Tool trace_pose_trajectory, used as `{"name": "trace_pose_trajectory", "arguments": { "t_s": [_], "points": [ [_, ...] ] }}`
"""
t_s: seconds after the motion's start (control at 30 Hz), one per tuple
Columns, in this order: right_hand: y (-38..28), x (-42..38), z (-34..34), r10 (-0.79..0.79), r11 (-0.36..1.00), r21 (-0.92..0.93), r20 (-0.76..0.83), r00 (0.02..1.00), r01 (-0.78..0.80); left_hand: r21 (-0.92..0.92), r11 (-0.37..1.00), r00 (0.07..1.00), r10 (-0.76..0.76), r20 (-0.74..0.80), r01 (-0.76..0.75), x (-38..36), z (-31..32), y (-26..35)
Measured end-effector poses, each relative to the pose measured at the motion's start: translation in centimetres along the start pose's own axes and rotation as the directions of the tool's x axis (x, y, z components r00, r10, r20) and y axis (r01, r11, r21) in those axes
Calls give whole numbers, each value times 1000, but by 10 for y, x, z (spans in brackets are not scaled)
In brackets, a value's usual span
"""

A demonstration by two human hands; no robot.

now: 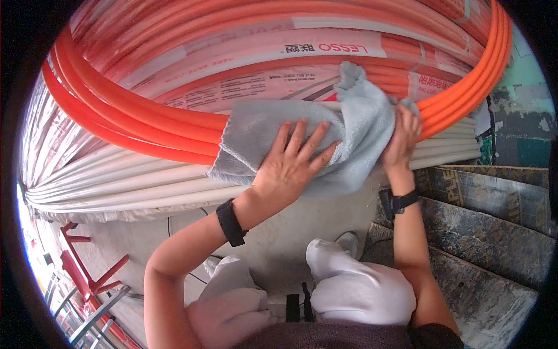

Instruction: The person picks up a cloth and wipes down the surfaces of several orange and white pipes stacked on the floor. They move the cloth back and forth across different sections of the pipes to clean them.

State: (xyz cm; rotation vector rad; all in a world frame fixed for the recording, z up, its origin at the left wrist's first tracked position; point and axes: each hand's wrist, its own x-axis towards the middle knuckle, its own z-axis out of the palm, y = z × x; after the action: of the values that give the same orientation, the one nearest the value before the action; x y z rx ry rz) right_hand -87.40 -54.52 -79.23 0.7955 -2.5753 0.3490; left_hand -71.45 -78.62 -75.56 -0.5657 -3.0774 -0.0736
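A grey-blue cloth (363,125) is draped over a bundle of orange pipes (168,125) that curves across in front of me. My left hand (290,160) lies on the cloth with its fingers spread, pressing it against the pipes. At the cloth's right end, my right hand (402,136) has its fingers curled round the cloth and the pipes, with part of the cloth bunched beside it. The orange pipes come out from under the cloth on both sides. Each wrist wears a black strap.
Wrapped orange pipe bundles with printed labels (331,47) fill the back. Below the orange pipes run white pipes (116,180). Dark worn boards (476,232) lie at the right. A red metal frame (87,273) and a metal ladder-like frame (96,317) stand at the lower left.
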Motion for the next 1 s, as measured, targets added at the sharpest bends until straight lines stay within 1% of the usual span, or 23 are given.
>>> {"name": "trace_pose_trajectory", "arguments": {
  "t_s": [0.07, 0.13, 0.2, 0.27, 0.3, 0.4, 0.43, 0.57, 0.63, 0.73, 0.77, 0.87, 0.9, 1.0],
  "points": [
    [25, 7, -5, 8, 993, -120, -32, 999, -11, 4, 1000, 998, 25, -51, -25, 0, -2, -4],
    [47, 16, -10, 51, 990, -124, -75, 996, -60, 15, 998, 996, 57, -73, -56, 0, -6, -10],
    [64, 26, -11, 105, 981, -148, -134, 985, -124, 39, 999, 996, 33, -88, -30, 0, -8, -14],
    [78, 35, -8, 164, 961, -188, -207, 964, -203, 30, 999, 994, -11, -107, 14, -1, -9, -17],
    [87, 39, -6, 160, 952, -215, -263, 952, -219, 9, 999, 992, -43, -117, 45, -1, -10, -17],
    [103, 51, -8, 251, 923, -191, -356, 900, -333, -46, 991, 984, -129, -119, 124, -4, -11, -20],
    [108, 54, -7, 236, 935, -164, -371, 898, -313, -64, 987, 981, -154, -115, 148, -5, -12, -21],
    [122, 55, 2, 188, 946, -178, -376, 907, -270, 32, 993, 991, -114, -69, 117, -6, -13, -23],
    [120, 52, 2, 164, 954, -175, -371, 914, -243, 85, 991, 994, -96, -49, 100, -6, -12, -23],
    [106, 41, 10, 162, 946, -210, -359, 919, -249, 128, 988, 996, -81, -39, 85, -5, -12, -24],
    [101, 36, 11, 192, 939, -215, -325, 926, -270, 133, 988, 997, -73, -38, 78, -5, -11, -24],
    [76, 21, 17, 187, 935, -240, -293, 938, -261, 138, 989, 998, -52, -41, 57, -5, -6, -25],
    [66, 15, 21, 212, 920, -268, -267, 940, -284, 133, 990, 998, -43, -50, 49, -5, -5, -26],
    [23, 1, 20, 326, 900, -228, -215, 921, -372, 143, 990, 997, 14, -70, -3, -9, -5, -30]
  ]
}}
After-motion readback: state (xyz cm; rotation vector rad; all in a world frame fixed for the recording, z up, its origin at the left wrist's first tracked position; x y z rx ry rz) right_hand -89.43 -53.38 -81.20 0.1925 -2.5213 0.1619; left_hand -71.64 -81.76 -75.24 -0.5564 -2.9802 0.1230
